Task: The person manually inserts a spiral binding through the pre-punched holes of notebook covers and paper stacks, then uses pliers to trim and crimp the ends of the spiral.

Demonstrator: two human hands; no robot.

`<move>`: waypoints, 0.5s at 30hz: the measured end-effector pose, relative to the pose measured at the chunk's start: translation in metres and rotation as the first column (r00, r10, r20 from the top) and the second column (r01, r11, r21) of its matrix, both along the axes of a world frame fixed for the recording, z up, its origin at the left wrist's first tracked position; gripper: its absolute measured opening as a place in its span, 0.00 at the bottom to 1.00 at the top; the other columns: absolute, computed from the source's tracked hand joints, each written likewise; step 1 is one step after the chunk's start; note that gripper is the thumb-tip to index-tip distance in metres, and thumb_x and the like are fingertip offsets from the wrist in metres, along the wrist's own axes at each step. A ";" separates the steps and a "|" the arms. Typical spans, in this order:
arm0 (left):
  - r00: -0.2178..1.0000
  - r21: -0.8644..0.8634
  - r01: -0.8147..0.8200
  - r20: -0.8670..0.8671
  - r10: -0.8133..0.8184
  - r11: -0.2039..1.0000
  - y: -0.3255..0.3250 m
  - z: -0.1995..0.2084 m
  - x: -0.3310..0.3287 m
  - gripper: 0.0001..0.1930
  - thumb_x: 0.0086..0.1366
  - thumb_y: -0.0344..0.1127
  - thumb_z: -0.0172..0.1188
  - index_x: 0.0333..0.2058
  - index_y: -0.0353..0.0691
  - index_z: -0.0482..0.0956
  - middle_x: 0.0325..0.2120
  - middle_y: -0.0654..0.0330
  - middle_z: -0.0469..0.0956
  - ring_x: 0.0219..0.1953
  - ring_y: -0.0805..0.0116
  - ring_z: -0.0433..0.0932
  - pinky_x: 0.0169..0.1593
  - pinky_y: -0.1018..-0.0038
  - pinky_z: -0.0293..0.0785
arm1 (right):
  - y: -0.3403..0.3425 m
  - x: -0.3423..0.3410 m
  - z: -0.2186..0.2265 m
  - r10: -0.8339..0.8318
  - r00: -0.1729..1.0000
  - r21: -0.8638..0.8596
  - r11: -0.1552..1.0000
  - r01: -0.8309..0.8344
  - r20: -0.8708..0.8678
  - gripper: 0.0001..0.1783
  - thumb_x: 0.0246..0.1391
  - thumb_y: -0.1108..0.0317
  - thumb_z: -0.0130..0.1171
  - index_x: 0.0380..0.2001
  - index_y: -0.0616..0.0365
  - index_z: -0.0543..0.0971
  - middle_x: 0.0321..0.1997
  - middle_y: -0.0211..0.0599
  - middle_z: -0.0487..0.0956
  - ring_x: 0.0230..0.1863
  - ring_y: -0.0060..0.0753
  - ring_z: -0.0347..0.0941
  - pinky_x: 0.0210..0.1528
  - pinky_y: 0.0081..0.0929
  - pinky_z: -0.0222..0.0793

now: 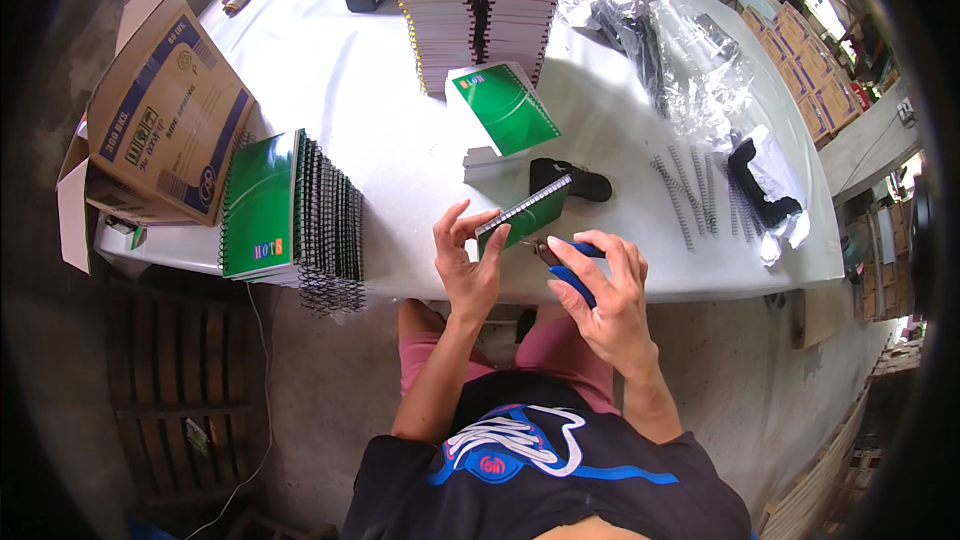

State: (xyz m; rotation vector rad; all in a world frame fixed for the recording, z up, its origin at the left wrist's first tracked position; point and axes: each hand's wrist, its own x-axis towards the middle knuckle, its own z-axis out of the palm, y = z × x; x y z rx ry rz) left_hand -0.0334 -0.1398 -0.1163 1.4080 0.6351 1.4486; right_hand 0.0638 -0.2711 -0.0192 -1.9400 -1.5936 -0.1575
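Head view: left hand (470, 272) pinches a green notebook (538, 216) above the counter (395, 165); right hand (617, 302) grips blue-handled pliers (574, 284). I judge the notebook light, flexible, slick-covered; best pinched firmly near its bound edge.

Grey concrete floor (720, 370), white-covered table (390, 140), slatted wooden pallet (185, 409)

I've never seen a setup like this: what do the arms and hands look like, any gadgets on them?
They are human: the left hand and right hand show no glove, watch or cable. The forearms are bare too, below the short black sleeves of a T-shirt with a white, blue and red print.
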 end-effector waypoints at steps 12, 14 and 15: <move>0.989 0.331 -0.081 -0.094 0.119 0.940 -0.006 0.017 0.001 0.38 0.50 0.18 0.65 0.59 0.34 0.56 0.29 0.55 0.81 0.32 0.69 0.80 0.40 0.74 0.74 | 0.009 -0.013 0.006 -0.045 0.987 -0.104 0.993 0.061 0.153 0.21 0.52 0.54 0.58 0.51 0.38 0.76 0.46 0.32 0.70 0.50 0.37 0.63 0.54 0.42 0.52; 0.988 0.334 -0.097 -0.077 0.130 0.938 -0.007 0.022 0.002 0.39 0.50 0.19 0.65 0.60 0.34 0.54 0.29 0.55 0.81 0.32 0.69 0.80 0.39 0.74 0.74 | 0.007 -0.013 0.012 -0.043 0.988 -0.135 0.989 0.063 0.146 0.21 0.52 0.54 0.58 0.51 0.38 0.76 0.46 0.32 0.70 0.50 0.37 0.63 0.54 0.41 0.52; 0.988 0.333 -0.105 -0.068 0.135 0.937 -0.008 0.023 0.003 0.40 0.51 0.19 0.64 0.60 0.33 0.53 0.29 0.55 0.81 0.31 0.70 0.79 0.38 0.75 0.74 | 0.006 -0.013 0.015 -0.040 0.989 -0.140 0.988 0.060 0.142 0.21 0.52 0.54 0.58 0.51 0.38 0.76 0.46 0.32 0.70 0.49 0.37 0.63 0.53 0.41 0.53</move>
